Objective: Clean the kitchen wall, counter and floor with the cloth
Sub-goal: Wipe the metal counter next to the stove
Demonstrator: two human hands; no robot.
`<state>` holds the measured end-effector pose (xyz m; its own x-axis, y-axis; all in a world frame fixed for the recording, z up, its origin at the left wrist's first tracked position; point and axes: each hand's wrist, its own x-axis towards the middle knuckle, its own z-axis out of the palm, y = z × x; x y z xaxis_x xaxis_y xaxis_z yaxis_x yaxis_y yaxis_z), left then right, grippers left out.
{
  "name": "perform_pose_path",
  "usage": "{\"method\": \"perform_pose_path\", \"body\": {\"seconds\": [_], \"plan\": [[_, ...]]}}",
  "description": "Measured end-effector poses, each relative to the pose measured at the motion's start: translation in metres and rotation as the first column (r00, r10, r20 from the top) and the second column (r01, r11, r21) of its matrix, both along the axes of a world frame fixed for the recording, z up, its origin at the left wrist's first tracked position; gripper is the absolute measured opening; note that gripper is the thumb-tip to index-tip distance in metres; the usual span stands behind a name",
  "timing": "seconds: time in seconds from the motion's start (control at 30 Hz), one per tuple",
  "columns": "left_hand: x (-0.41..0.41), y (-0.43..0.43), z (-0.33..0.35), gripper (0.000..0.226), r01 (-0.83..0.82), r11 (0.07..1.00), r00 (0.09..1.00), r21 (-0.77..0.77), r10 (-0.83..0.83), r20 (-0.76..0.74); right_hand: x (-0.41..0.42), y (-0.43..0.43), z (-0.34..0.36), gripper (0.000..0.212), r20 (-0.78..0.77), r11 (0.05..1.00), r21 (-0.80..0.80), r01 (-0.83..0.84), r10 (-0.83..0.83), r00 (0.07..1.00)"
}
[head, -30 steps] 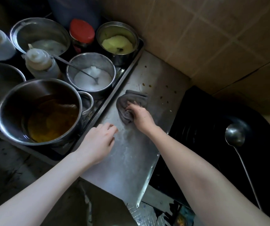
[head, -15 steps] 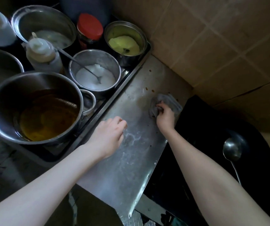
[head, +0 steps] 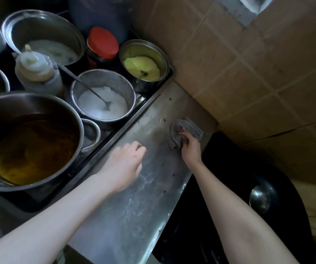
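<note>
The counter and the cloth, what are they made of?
The counter looks like bare metal, probably stainless steel: silvery grey, with dull reflections and pale smeary streaks. The cloth seems a soft fabric, grey and matt, bunching into folds where the right hand holds it.

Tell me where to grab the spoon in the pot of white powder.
Probably pinch the spoon by the upper end of its handle, coming from above on the left. Its bowl sits in the powder and the thin handle slants up over the pot rim.
</note>
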<state>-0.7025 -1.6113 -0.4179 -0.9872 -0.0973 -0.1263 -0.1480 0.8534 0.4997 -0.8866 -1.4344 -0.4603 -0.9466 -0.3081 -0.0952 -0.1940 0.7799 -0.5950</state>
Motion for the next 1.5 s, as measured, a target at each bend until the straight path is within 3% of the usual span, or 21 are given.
{"method": "perform_pose_path", "body": {"seconds": [0.27,0.37,0.6,0.7,0.8,1.17,1.37,1.5], "plan": [[-0.037,-0.001,0.015,0.025,-0.026,1.0,0.997,-0.006,0.025,-0.075,-0.049,0.03,0.006,0.033,-0.021,0.944,-0.024,0.33,-0.33,0.944],[-0.038,-0.007,0.015,0.025,-0.055,0.998,0.996,0.019,0.056,-0.073,-0.056,0.016,0.003,0.033,-0.019,0.934,0.002,0.357,-0.357,0.934],[-0.037,-0.001,0.004,0.026,-0.078,0.997,0.996,0.025,0.079,-0.033,-0.031,-0.051,0.0,0.036,-0.049,1.0,0.005,0.028,-0.027,0.998],[-0.038,0.002,0.002,0.025,-0.108,0.994,0.993,0.028,0.109,-0.044,-0.015,-0.066,-0.005,0.032,-0.038,0.979,0.02,-0.203,0.204,0.978],[-0.038,0.005,0.002,0.025,-0.12,0.992,0.99,0.043,0.122,-0.064,-0.018,-0.063,-0.007,0.031,-0.028,0.949,0.011,-0.314,0.314,0.949],[-0.029,-0.004,-0.006,0.029,-0.163,0.984,0.987,0.074,0.162,0.009,-0.099,-0.097,0.005,0.031,-0.063,0.994,0.008,-0.11,0.111,0.992],[-0.039,-0.009,-0.001,0.027,-0.165,0.985,0.986,0.045,0.165,0.004,-0.105,-0.045,0.009,0.034,-0.023,0.996,0.089,-0.014,0.016,1.0],[-0.038,-0.012,0.001,0.028,-0.202,0.976,0.978,0.086,0.205,-0.027,-0.104,-0.008,0.012,0.035,-0.029,0.983,0.116,0.14,-0.137,0.99]]}}
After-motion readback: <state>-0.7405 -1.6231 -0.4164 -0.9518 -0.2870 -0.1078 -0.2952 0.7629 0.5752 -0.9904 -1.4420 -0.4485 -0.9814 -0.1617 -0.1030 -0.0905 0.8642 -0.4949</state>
